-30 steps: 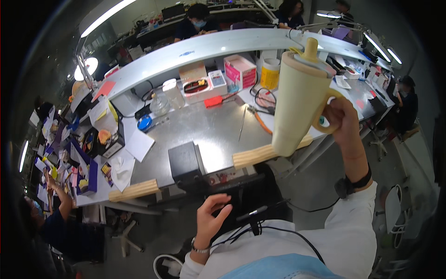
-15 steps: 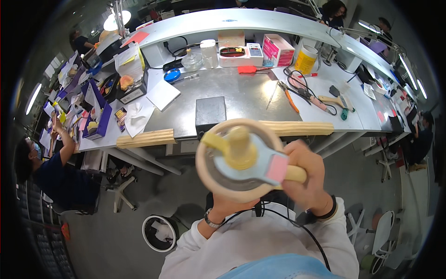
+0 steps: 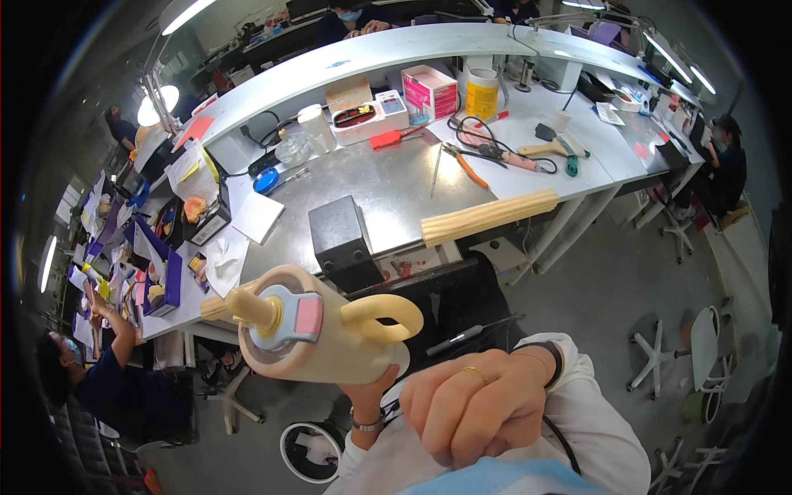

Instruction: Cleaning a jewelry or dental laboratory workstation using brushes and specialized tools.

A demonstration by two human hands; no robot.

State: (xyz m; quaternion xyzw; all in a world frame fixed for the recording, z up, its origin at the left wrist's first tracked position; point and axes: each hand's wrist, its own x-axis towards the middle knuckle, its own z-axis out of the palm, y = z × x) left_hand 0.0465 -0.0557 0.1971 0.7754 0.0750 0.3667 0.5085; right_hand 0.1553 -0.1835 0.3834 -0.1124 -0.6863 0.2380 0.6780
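Cream tumbler w/ loop handle, smooth plastic, lies sideways in air off the steel bench edge, open floor below. Left hand grips its base from under. Right hand curled in a loose fist beside it, apart.

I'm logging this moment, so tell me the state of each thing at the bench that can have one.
Cream cup: tipped on its side, lid on, held from below by the left hand.
Right hand: closed in a fist, nothing visible in it.
Black box: upright on the table.
Ridged cream roll: lying along the table edge.
Desk lamp: lit.
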